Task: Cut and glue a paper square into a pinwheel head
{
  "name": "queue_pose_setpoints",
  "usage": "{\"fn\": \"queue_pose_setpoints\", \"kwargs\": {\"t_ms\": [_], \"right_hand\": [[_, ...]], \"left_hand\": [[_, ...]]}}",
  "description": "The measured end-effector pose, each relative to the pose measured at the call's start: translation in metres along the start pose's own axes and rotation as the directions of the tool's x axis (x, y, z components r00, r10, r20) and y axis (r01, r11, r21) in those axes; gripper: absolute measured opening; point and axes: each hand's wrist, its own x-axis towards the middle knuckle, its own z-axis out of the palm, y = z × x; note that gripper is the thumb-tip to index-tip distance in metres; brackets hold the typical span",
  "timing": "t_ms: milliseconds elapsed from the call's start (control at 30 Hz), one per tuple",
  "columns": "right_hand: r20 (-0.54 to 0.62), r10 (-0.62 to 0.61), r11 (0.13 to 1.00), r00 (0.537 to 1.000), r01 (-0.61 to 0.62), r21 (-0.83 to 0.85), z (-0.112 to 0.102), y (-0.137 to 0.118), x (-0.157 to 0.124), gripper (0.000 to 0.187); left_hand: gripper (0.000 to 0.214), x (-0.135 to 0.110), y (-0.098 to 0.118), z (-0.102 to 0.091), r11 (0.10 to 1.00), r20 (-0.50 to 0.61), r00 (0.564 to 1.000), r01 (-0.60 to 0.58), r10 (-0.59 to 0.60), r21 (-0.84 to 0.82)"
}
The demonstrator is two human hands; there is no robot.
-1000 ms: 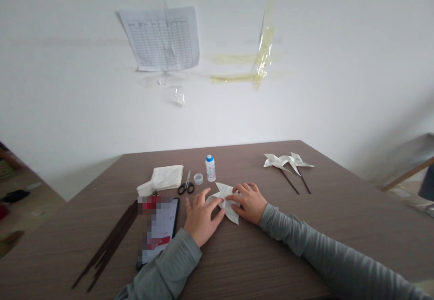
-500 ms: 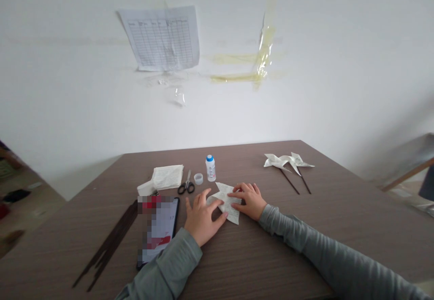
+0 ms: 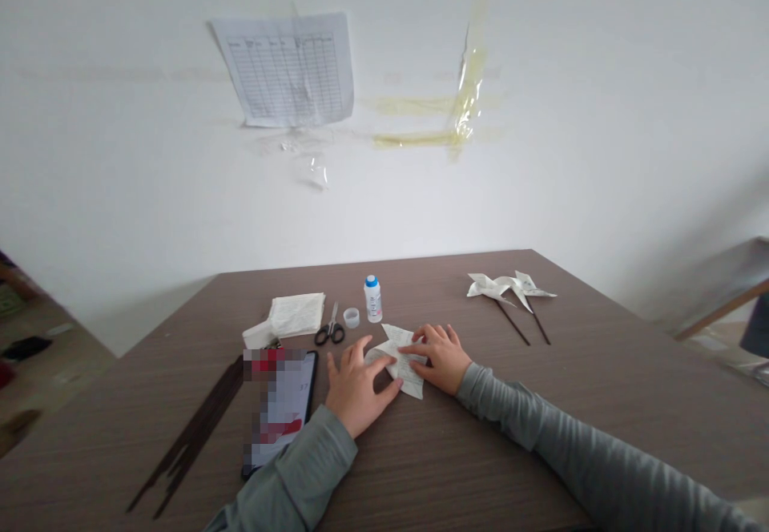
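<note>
- Touching one folded, printed off-white paper (image 3: 411,376), central on the brown worktop (image 3: 481,468): left hand (image 3: 359,388) and right hand (image 3: 443,360), fingers extended.
- Near its far right corner: two white paper pinwheels (image 3: 484,286).
- Toward its far edge: one blue-capped white bottle (image 3: 373,301), one translucent cup (image 3: 352,320), contents unclear.

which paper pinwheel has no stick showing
The nearest pinwheel, with the left hand and right hand on it; the other two pinwheels at right each have a dark stick.

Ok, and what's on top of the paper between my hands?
Fingertips of your left hand and right hand appear to rest on the paper, with writing or print visible around them. The patches beneath your fingers are covered.
</note>
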Motion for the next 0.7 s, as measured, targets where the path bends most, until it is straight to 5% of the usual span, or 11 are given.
{"fn": "queue_pose_setpoints", "kwargs": {"t_ms": [300,700], "right_hand": [[-0.058,-0.071,0.997,0.996,0.069,-0.03,0.006,0.009,-0.005,0.052],[-0.082,-0.108,0.992,0.991,0.103,-0.069,0.008,0.012,-0.006,0.063]], "left_hand": [[0.041,0.0,0.002,-0.012,1.0,0.022,1.0,0.013,-0.013,-0.026],[0.034,-0.001,0.002,-0.004,1.0,-0.011,1.0,0.006,-0.006,-0.018]]}}
